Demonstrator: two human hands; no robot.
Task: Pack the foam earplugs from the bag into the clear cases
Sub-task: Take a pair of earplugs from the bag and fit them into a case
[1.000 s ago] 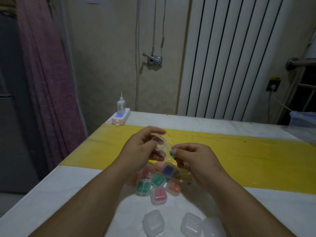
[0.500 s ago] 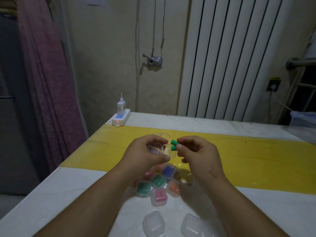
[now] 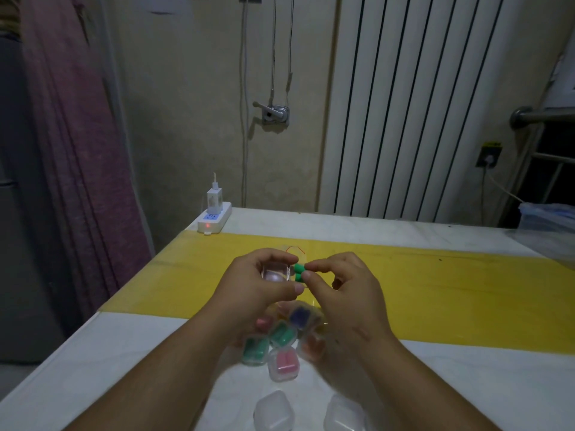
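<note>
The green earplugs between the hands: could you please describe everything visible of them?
The green earplugs are two small, rounded foam-looking pieces, one above the other. The right hand pinches them between thumb and forefinger, their free ends pointing at the clear case gripped by the left hand. Whether they touch it is unclear.

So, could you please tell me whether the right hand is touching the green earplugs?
Touching: the head view shows the right hand pinching both green earplugs between its fingers.
</note>
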